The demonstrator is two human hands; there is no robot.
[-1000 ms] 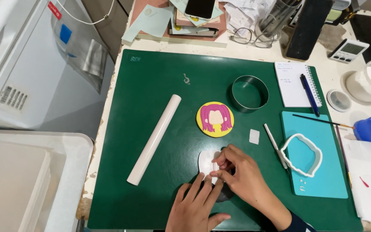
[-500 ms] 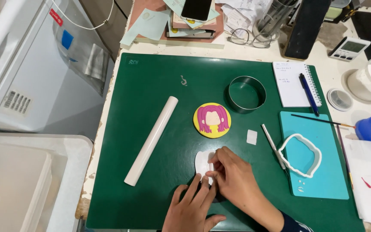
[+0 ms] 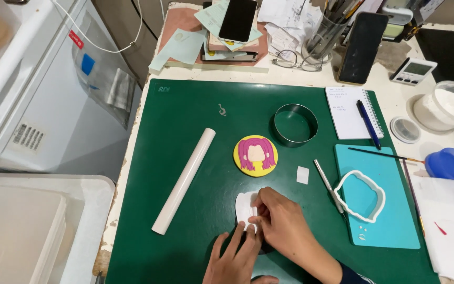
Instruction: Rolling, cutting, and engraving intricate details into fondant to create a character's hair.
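A flat white piece of rolled paste [image 3: 245, 206] lies on the green cutting mat [image 3: 195, 126] near its front edge. My right hand [image 3: 282, 223] pinches the right side of this white piece with thumb and fingertips. My left hand [image 3: 236, 253] lies below it, fingers stretched out and pressing on the piece's lower edge. Just behind them sits a round yellow disc with a pink-haired face [image 3: 255, 155]. A small white square scrap [image 3: 302, 175] rests to the right of the disc.
A white rolling pin [image 3: 184, 180] lies diagonally on the mat's left half. A metal ring cutter [image 3: 295, 124] stands at the back. To the right are a metal tool [image 3: 328, 185], a blue mat with a white cut-out outline [image 3: 361, 195], a notepad with pen [image 3: 353, 112], and a bowl of white powder [image 3: 445, 105].
Both hands have stayed on the white piece; my right hand's fingers have shifted slightly along its edge. The camera view has drifted a little.
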